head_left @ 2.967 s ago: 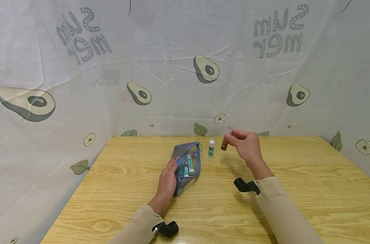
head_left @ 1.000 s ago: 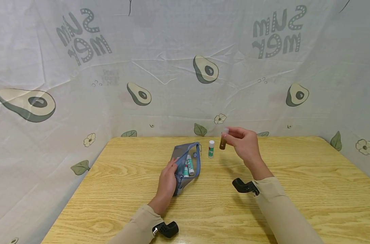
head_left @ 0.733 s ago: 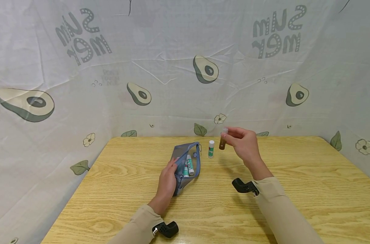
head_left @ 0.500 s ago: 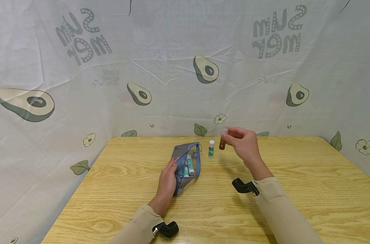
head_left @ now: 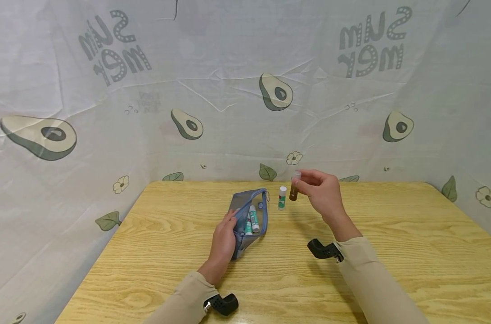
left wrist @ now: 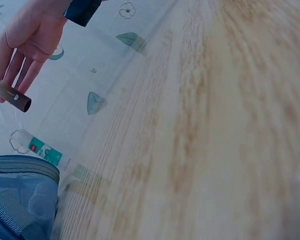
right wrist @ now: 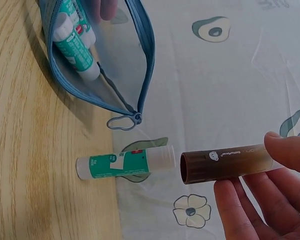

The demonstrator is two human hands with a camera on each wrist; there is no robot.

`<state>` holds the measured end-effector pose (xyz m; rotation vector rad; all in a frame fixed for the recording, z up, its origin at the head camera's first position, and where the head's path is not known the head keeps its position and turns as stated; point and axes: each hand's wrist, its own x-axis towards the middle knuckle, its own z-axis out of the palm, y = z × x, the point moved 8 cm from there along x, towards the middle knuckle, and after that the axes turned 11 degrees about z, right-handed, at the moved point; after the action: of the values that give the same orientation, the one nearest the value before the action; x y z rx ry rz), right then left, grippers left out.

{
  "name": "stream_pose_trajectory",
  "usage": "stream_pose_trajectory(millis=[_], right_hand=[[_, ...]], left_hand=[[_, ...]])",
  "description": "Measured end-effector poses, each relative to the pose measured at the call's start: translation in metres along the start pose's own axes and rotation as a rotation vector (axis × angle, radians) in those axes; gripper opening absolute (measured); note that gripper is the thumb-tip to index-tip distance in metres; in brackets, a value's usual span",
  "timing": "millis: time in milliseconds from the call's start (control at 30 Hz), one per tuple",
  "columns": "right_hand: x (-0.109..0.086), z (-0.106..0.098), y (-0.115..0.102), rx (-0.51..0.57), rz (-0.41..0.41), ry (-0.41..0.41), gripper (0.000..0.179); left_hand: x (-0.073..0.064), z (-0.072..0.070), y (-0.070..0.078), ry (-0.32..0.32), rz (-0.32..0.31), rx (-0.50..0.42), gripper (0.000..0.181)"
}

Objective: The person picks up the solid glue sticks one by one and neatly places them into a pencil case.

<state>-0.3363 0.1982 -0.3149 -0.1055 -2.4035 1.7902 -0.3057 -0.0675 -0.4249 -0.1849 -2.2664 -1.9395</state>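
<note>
A brown tube with a paler, see-through upper end is pinched between the thumb and fingers of my right hand. It hangs nearly upright above the table, and its open-looking lower end shows in the right wrist view. Just left of it, apart from it, a green-and-white glue stick stands upright. My left hand holds the near left side of a blue-grey mesh zip pouch, whose mouth gapes to the right. Inside lie glue sticks. The left thumb is hidden.
The wood-grain table ends at a white curtain printed with avocados and leaves. A zipper pull loop hangs from the pouch's far corner. Black wrist mounts sit at both cuffs.
Over the three seconds my right hand has drifted slightly left with the brown tube, which is now more upright and closer to the standing glue stick. Left hand and pouch stay put.
</note>
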Motion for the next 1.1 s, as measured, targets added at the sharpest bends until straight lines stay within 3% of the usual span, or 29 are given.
stream_pose_trajectory(millis=[1100], right_hand=[[0.001,0.013,0.003,-0.021,0.014,-0.04,0.045]], left_hand=[[-0.001,0.001,0.002,-0.005,0.003,-0.005,0.052]])
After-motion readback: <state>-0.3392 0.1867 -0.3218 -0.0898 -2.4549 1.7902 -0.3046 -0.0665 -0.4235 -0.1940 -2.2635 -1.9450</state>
